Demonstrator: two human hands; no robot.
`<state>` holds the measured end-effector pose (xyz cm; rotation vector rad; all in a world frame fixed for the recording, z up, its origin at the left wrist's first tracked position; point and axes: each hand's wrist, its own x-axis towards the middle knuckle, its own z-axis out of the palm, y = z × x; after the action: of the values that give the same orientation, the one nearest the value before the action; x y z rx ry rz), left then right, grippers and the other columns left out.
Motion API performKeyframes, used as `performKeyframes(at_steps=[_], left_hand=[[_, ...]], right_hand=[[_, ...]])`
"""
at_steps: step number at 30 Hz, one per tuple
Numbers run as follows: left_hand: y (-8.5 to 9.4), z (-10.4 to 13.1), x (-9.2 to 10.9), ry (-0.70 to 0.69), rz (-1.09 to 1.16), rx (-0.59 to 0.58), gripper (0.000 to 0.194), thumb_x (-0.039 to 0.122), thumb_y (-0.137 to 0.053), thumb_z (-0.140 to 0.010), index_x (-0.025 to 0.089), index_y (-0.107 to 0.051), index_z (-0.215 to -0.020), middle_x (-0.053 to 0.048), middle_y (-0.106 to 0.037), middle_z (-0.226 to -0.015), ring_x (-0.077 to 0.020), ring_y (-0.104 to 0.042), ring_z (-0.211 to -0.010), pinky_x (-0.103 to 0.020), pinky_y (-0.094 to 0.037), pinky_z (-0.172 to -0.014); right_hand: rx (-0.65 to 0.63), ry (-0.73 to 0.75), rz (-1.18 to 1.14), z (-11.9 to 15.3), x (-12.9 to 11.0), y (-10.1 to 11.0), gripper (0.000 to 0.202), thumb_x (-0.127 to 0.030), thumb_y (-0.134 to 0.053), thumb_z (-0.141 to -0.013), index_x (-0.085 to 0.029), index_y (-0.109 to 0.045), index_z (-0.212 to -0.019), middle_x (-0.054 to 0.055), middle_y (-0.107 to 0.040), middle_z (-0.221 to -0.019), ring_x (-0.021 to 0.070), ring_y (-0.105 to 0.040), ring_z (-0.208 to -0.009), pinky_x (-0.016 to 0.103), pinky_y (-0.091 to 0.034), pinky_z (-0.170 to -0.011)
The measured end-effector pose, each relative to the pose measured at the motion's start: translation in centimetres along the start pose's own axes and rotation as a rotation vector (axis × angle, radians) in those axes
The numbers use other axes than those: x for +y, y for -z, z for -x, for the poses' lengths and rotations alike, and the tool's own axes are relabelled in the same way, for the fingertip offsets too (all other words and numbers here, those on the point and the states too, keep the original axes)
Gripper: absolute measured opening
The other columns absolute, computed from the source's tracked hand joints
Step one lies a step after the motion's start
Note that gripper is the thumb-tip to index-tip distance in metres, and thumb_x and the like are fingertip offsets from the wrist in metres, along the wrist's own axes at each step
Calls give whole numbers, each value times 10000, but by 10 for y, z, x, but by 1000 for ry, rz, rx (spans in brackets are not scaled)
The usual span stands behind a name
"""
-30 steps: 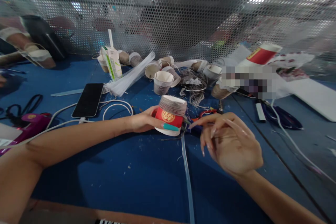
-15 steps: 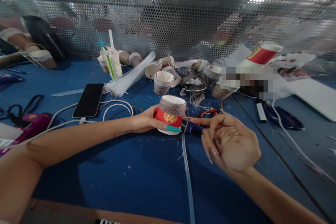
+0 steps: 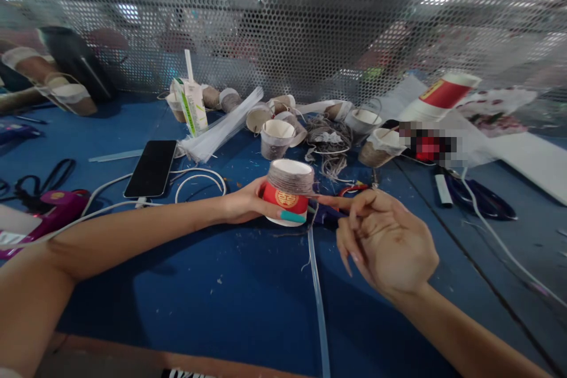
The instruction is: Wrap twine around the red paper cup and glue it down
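Note:
Wrapped round a red paper cup (image 3: pixel 273 196) with a gold emblem, my left hand (image 3: pixel 252 202) keeps it tilted a little above the blue table. Grey-brown twine (image 3: pixel 290 182) is wound about the cup's upper part, and its white inside shows. My right hand (image 3: pixel 390 242) is palm up to the right of the cup, fingers apart, the index fingertip at the cup's side by the twine. A loose twine end hangs there. Behind those fingers lies a dark blue tool (image 3: pixel 326 216), partly hidden, with a clear glue stick (image 3: pixel 318 301) stretching towards the table's front.
Several twine-wrapped cups (image 3: pixel 277 137) and a twine tangle (image 3: pixel 328 136) lie at the back before a metal mesh (image 3: pixel 283 23). A phone (image 3: pixel 150 168) with a white cable and a purple tool (image 3: pixel 57 212) are left, blue-handled scissors (image 3: pixel 487 198) right.
My right hand has shifted very slightly left, its index fingertip still by the cup. The cup and my left hand look almost the same. The view has moved slightly.

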<state>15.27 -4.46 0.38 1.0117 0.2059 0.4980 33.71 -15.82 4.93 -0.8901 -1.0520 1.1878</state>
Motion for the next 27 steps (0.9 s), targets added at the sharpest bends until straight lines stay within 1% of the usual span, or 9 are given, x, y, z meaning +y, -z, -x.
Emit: performKeyframes(at_steps=[2,5,7,10,13,16,19,23,27], left_hand=[[1,0,-1,3,-6,5,593,214,-907,-513,147,-681,-1057,-108,-741,-1006,-222,-699,-904,-401,-522,-925],[0,1,-1,0,-30,25,590,184,-899,-516,153,-685,-1065,-92,-740,-983,-225,-696,-907,-405,-510,-937],[-1,1,0,-1,-30,26,581,173,-892,-527,156,-687,-1071,-83,-737,-976,-225,-693,-911,-402,-506,-937],[-3,1,2,-7,-5,2,555,186,-888,-534,153,-693,-1053,-75,-736,-958,-211,-692,-885,-385,-512,-916],[-3,0,1,-14,14,-21,552,209,-895,-526,152,-696,-1038,-75,-736,-957,-198,-692,-873,-368,-520,-906],[-2,0,0,-2,11,-3,570,197,-900,-525,154,-692,-1054,-75,-737,-963,-193,-692,-874,-357,-526,-890],[-1,0,-1,7,26,6,588,186,-901,-521,155,-690,-1069,-74,-735,-971,-193,-693,-881,-352,-525,-885],[0,1,0,11,57,12,563,184,-893,-539,152,-693,-1065,-79,-740,-973,-208,-698,-900,-386,-504,-937],[1,1,2,38,79,5,590,197,-900,-532,152,-696,-1084,-82,-748,-991,-208,-701,-919,-379,-501,-952]], right_hand=[[3,17,-5,-1,0,2,289,-456,-508,-862,-217,-559,-708,109,-784,-893,93,-392,-266,260,-323,-249],[-110,-31,-31,1,-1,1,298,-486,-501,-861,-215,-574,-760,112,-785,-916,91,-406,-261,261,-353,-268],[-172,-80,-46,3,-2,-1,315,-501,-464,-887,-217,-565,-796,124,-781,-991,93,-427,-264,263,-375,-275],[-138,-95,-69,4,-3,-1,285,-458,-440,-907,-221,-555,-799,132,-751,-1136,85,-450,-291,252,-376,-270],[-86,-38,-101,2,-2,2,251,-417,-473,-887,-216,-579,-781,123,-757,-1118,78,-447,-307,238,-368,-278],[-160,-40,-113,1,0,2,281,-444,-480,-889,-208,-598,-794,127,-768,-1079,74,-446,-295,244,-389,-303],[-227,-106,-129,4,1,-1,284,-458,-479,-899,-209,-593,-827,134,-737,-1185,87,-486,-308,258,-409,-300],[-130,-104,-114,6,1,-3,286,-465,-500,-893,-202,-591,-827,141,-707,-1250,89,-510,-331,275,-440,-316],[-20,-63,-107,2,0,0,351,-492,-448,-918,-205,-604,-791,123,-750,-1115,86,-471,-310,269,-408,-287]])
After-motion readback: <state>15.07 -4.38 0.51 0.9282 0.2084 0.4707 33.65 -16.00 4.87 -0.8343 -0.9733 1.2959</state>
